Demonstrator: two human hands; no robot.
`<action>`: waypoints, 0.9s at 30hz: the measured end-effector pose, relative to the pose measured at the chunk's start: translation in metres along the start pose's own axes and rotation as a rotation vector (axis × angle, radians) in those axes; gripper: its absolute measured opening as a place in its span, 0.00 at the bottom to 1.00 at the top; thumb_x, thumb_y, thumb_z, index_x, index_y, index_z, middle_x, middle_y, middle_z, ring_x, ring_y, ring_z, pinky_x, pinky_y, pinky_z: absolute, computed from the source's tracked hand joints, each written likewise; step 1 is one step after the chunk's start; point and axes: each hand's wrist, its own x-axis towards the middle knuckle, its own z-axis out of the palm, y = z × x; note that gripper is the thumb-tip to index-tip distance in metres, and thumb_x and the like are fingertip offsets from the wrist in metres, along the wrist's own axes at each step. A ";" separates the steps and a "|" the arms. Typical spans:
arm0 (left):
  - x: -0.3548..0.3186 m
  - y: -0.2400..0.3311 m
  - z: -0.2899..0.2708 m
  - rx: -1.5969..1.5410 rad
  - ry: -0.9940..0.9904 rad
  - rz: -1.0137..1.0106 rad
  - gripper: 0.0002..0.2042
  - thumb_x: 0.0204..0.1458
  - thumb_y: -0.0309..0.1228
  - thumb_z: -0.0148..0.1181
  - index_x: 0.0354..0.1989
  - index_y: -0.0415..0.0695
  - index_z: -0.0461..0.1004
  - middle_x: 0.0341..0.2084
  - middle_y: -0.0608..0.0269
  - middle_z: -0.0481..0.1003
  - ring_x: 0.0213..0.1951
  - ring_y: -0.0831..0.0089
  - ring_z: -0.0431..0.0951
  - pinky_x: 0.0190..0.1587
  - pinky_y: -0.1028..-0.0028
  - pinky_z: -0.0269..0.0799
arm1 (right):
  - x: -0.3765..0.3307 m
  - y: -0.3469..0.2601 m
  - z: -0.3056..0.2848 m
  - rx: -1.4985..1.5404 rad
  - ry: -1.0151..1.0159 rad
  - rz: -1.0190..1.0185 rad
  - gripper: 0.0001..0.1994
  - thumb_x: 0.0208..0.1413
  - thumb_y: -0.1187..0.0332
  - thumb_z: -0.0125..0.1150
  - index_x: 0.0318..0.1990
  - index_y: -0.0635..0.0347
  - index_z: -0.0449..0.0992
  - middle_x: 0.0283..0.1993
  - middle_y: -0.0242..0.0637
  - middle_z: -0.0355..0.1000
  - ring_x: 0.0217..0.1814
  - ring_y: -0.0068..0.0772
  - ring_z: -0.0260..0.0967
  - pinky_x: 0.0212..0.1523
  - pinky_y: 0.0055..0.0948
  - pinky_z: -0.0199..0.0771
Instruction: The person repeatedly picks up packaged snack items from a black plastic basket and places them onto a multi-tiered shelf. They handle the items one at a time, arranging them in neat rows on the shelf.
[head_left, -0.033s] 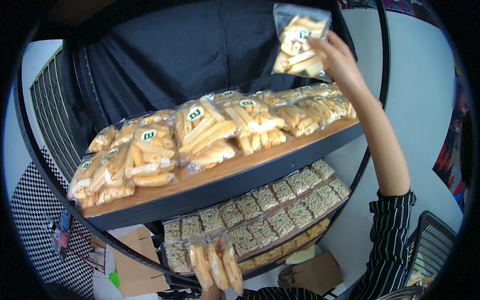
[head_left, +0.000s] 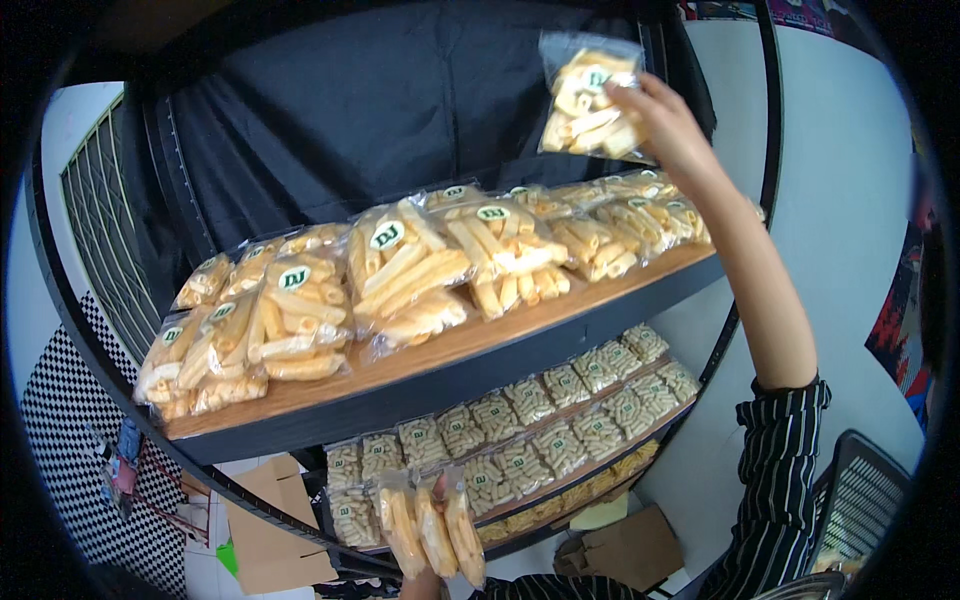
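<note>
Many clear bags of yellow snack sticks lie in rows on the wooden shelf. Low down, the left hand grips three long bags together. Up high on the right, the right hand pinches one snack bag above the shelf.

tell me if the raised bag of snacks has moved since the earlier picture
No. The bag in the right hand sits at the same spot above the top shelf.
</note>
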 end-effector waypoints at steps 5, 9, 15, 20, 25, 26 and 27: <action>0.032 0.005 -0.005 -0.646 -0.090 0.126 0.22 0.49 0.41 0.47 0.49 0.44 0.56 0.39 0.55 0.63 0.38 0.67 0.66 0.38 0.69 0.69 | 0.051 0.047 0.007 -0.079 -0.370 0.312 0.33 0.48 0.61 0.54 0.55 0.74 0.48 0.49 0.51 0.60 0.49 0.33 0.62 0.48 0.28 0.62; 0.071 -0.046 -0.004 0.547 -0.025 0.687 0.28 0.46 0.48 0.42 0.53 0.45 0.53 0.48 0.49 0.54 0.42 0.61 0.67 0.41 0.64 0.68 | 0.056 0.054 0.029 -0.172 -0.504 0.446 0.29 0.49 0.63 0.52 0.53 0.75 0.52 0.47 0.48 0.62 0.48 0.32 0.63 0.48 0.27 0.63; 0.078 -0.060 -0.004 0.068 -0.155 0.691 0.34 0.43 0.54 0.40 0.56 0.44 0.50 0.53 0.44 0.53 0.44 0.57 0.68 0.44 0.60 0.67 | 0.073 0.077 0.059 -0.224 -0.686 0.456 0.18 0.52 0.65 0.48 0.44 0.72 0.66 0.41 0.44 0.67 0.40 0.31 0.65 0.41 0.27 0.64; 0.083 -0.069 0.005 0.038 -0.204 0.680 0.34 0.43 0.54 0.40 0.55 0.43 0.52 0.50 0.43 0.58 0.43 0.57 0.69 0.43 0.62 0.68 | 0.069 0.083 0.080 -0.768 -0.868 0.281 0.22 0.52 0.56 0.46 0.44 0.69 0.68 0.42 0.45 0.67 0.43 0.34 0.63 0.43 0.28 0.62; 0.099 -0.077 -0.001 0.674 -0.041 1.032 0.24 0.42 0.35 0.54 0.47 0.38 0.58 0.40 0.49 0.65 0.40 0.52 0.69 0.39 0.60 0.68 | 0.047 0.053 0.046 -0.875 -0.485 -0.155 0.22 0.51 0.56 0.47 0.46 0.64 0.67 0.42 0.46 0.68 0.37 0.36 0.67 0.37 0.29 0.65; 0.096 -0.073 -0.002 0.825 -0.017 1.040 0.24 0.41 0.35 0.56 0.46 0.38 0.58 0.39 0.50 0.66 0.40 0.52 0.68 0.39 0.60 0.68 | 0.036 0.045 0.037 -0.724 -0.361 -0.305 0.20 0.51 0.58 0.48 0.45 0.65 0.68 0.38 0.45 0.69 0.34 0.34 0.67 0.34 0.28 0.66; 0.080 -0.055 -0.006 0.904 -0.063 0.929 0.29 0.39 0.42 0.53 0.49 0.38 0.56 0.41 0.49 0.64 0.42 0.54 0.67 0.42 0.61 0.66 | 0.017 0.024 0.036 -0.529 -0.328 -0.369 0.16 0.50 0.61 0.50 0.41 0.66 0.69 0.33 0.42 0.69 0.32 0.30 0.67 0.32 0.26 0.66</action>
